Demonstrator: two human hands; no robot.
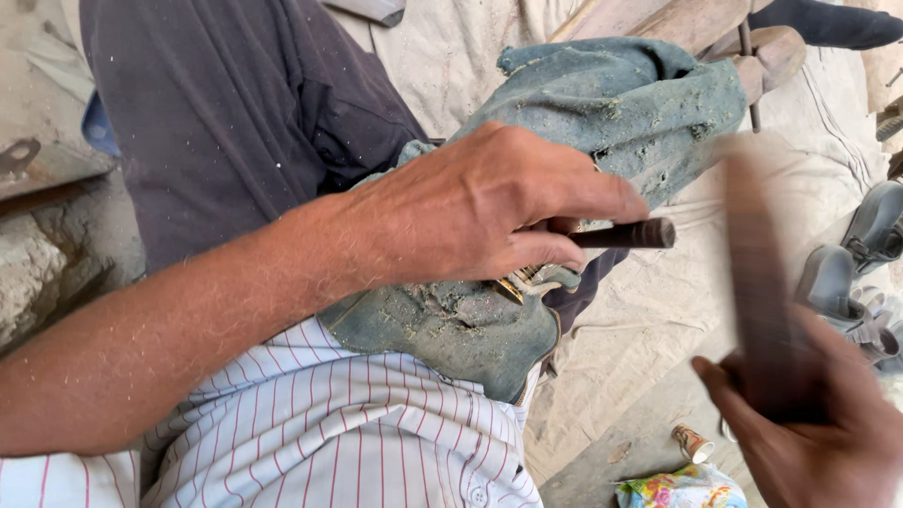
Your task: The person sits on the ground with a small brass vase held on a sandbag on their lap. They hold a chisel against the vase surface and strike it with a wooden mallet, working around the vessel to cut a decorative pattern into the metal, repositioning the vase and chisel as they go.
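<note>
Holding one dark rod-like tool (621,234): left hand (489,202), grip closed around it, its round end sticking out to the right past the fingers. Under that hand, one dusty blue-green cloth (611,99) is draped over the lap, caked with sawdust; a small pale carved piece (536,276) peeks out just below the fingers, mostly hidden by the hand. Right hand (818,433), low right, grip closed on one long flat wooden stick (757,282), upright and motion-blurred, well apart from the tool. Around: two grey shoes (851,263) on the pale floor sheet (649,320) at right, one small can (693,442) lying on its side with one colourful wrapper (677,489) near it. Wooden blocks (715,28) with a metal rod sit behind the cloth. Can contents: cannot tell.
</note>
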